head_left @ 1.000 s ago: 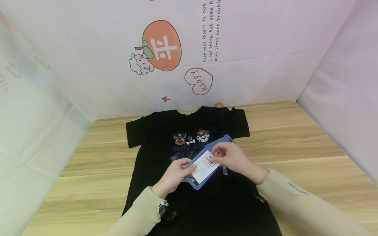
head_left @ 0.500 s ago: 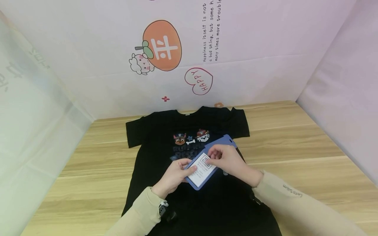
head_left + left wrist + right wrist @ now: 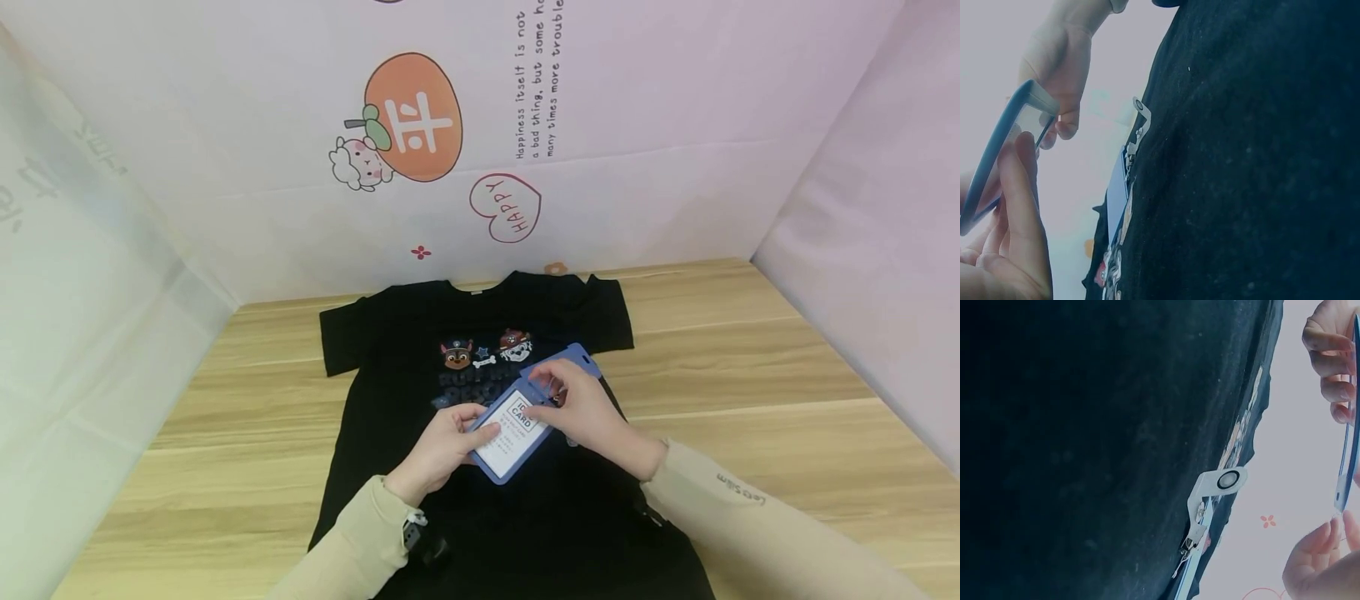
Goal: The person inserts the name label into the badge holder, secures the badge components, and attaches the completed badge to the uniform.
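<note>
My left hand (image 3: 444,443) holds a blue card holder (image 3: 500,478) above the shirt, its thumb over the front. Inside the holder's frame lies a white ID card (image 3: 504,450) with black print. My right hand (image 3: 588,408) is at the upper end of the holder, fingers curled, the thumb tip over the card's printed heading; it seems to pinch that end. A second blue flat piece (image 3: 583,357) lies on the black T-shirt (image 3: 525,533), partly behind the right hand. Beside it, in the right wrist view, is a strap clip (image 3: 1210,484) with a snap button.
The T-shirt is spread on a wood-grain table (image 3: 225,467), with cartoon dog prints (image 3: 486,350) on its chest. White printed cloth (image 3: 660,167) stands behind the table and at both sides.
The ID card has slid down deeper into the holder and sits straighter within its frame. My right hand has shifted slightly left and drawn its fingers to the holder's upper edge. The left hand stays put.
</note>
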A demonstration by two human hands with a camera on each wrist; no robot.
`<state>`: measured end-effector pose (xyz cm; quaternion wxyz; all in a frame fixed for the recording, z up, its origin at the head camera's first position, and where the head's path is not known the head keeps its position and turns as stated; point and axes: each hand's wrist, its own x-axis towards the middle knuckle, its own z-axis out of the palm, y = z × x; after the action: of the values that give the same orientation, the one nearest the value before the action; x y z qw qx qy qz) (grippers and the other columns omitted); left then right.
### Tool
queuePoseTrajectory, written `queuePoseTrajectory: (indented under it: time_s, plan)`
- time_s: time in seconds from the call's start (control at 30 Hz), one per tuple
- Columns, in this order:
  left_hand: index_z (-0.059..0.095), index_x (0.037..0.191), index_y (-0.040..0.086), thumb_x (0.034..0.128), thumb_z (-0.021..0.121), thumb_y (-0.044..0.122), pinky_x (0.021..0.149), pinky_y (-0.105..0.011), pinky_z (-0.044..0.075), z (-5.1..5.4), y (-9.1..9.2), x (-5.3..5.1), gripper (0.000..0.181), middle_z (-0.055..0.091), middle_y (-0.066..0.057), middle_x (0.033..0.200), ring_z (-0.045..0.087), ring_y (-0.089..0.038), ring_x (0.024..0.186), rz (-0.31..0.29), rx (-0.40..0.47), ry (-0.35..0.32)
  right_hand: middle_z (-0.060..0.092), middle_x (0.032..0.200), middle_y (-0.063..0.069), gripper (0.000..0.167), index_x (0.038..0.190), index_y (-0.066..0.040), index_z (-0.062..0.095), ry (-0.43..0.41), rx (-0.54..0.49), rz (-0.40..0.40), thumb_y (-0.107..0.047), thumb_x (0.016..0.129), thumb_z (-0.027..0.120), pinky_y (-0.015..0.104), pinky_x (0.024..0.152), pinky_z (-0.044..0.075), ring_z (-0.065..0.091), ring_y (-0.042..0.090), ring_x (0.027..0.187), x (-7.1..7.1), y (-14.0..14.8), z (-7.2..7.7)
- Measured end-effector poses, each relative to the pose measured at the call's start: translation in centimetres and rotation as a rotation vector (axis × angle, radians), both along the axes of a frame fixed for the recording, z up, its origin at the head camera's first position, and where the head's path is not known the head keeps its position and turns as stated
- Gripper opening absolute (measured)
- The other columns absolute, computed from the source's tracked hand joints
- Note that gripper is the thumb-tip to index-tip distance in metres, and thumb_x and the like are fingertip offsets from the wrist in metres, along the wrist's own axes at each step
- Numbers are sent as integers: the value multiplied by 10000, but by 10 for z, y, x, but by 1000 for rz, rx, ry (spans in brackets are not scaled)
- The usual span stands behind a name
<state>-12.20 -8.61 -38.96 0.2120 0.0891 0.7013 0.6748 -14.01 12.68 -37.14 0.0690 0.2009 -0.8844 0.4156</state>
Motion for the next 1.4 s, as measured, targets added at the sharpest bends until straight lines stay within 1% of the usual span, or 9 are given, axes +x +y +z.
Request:
queuePoseTrajectory:
  time_s: [0.1, 0.3, 0.53, 0.77, 0.9, 1.07, 1.17, 1.3, 1.4]
  plan:
    - [543, 1155, -109, 954, 545, 88, 691, -292, 572, 0, 0, 0, 281, 704, -174, 989, 672, -87, 739, 0, -7, -1, 600, 921, 68, 357, 1087, -31, 603, -31, -9, 9, -89, 776, 769, 257, 679, 470, 533, 143, 789, -1, 2, 0]
    - [548, 1150, -102, 954, 547, 94, 697, -302, 573, 0, -1, 0, 278, 701, -184, 1002, 675, -95, 750, -4, -20, -3, 609, 863, 59, 306, 1099, -19, 603, -134, -38, 43, -116, 832, 718, 212, 597, 457, 535, 103, 706, -3, 6, -1]
    - [538, 1148, -105, 956, 537, 86, 703, -310, 575, -2, -2, 1, 272, 699, -194, 1005, 677, -99, 758, -29, -23, -3, 599, 851, 49, 289, 1080, -24, 611, -157, -51, 62, -107, 826, 720, 216, 594, 465, 533, 116, 700, -4, 6, -1]
    - [539, 1136, -110, 951, 541, 78, 697, -310, 574, -3, -2, 2, 264, 699, -204, 1000, 677, -101, 753, -23, -27, 0, 610, 851, 52, 303, 1091, -12, 603, -182, -72, 86, -128, 834, 711, 219, 594, 478, 550, 117, 693, -10, 11, 0]
    - [545, 1127, -112, 947, 550, 83, 689, -307, 574, -1, -3, 3, 265, 702, -209, 994, 680, -103, 744, -13, -25, 5, 611, 889, 95, 312, 1132, 19, 571, -273, -167, 88, -148, 883, 660, 237, 627, 505, 589, 218, 741, -19, 21, 6]
    - [551, 1122, -116, 942, 555, 77, 678, -296, 572, 0, -3, 3, 264, 702, -215, 993, 678, -96, 729, -5, -24, 10, 591, 1018, 190, 351, 1193, 35, 515, -394, -243, 44, -208, 949, 579, 288, 734, 539, 590, 333, 921, -30, 39, 16]
    - [553, 1121, -118, 942, 558, 79, 679, -294, 572, 0, -5, 3, 267, 703, -211, 994, 677, -96, 729, -2, -20, 6, 582, 1054, 192, 379, 1214, 51, 488, -417, -255, 9, -227, 964, 552, 318, 786, 543, 577, 278, 943, -37, 52, 19]
    - [555, 1118, -117, 941, 561, 81, 678, -289, 570, -1, -7, 3, 265, 706, -202, 990, 677, -96, 727, 6, -20, 0, 577, 1026, 110, 394, 1229, 81, 449, -444, -280, -17, -208, 974, 532, 386, 853, 537, 558, 179, 904, -46, 68, 18]
    - [554, 1121, -116, 940, 561, 77, 679, -290, 570, -1, -8, 3, 265, 706, -202, 993, 680, -99, 728, 13, -19, -5, 556, 1056, 123, 406, 1245, 97, 423, -470, -284, -18, -198, 981, 514, 404, 879, 529, 538, 163, 905, -52, 77, 16]
